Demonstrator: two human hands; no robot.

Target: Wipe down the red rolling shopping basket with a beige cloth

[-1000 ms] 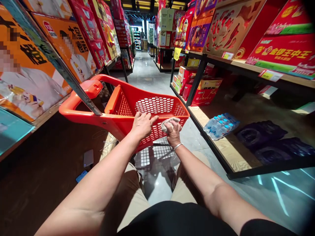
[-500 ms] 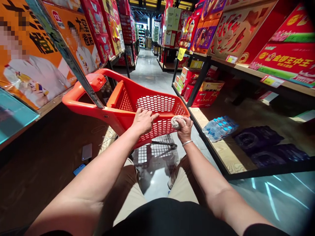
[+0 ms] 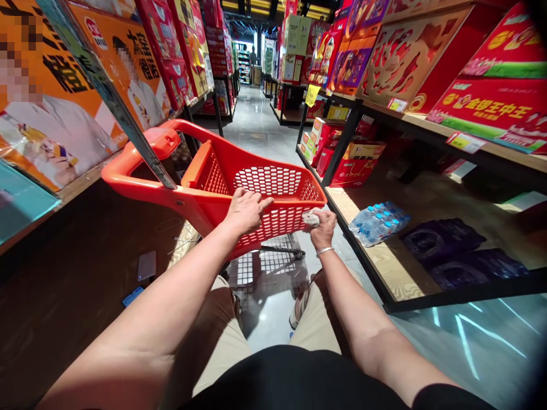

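Observation:
A red plastic shopping cart (image 3: 205, 193) with perforated basket walls stands before me, its handle toward the left. My left hand (image 3: 247, 212) holds the near rim of its basket, fingers bent over the edge and thumb pointing right along it. My right hand (image 3: 323, 228) is closed around a bunched greyish-white rag (image 3: 310, 217) at the outer side of the basket's right end. Part of the rag is hidden in the fingers. A worn metal pole (image 3: 115, 102) slants across the view in front of the cart's handle.
On the right, a shelf (image 3: 397, 282) holds shrink-wrapped water bottles (image 3: 378, 223) and dark packs, with red gift boxes (image 3: 496, 111) above. Orange printed boxes (image 3: 98, 51) line the left side. Two phones, one grey (image 3: 147, 265) and one blue (image 3: 133, 296), lie low at left. An aisle (image 3: 254, 114) runs ahead.
My right hand has moved slightly down and turned, and the rag looks more crumpled. My left hand stays on the rim. The whole view has shifted slightly.

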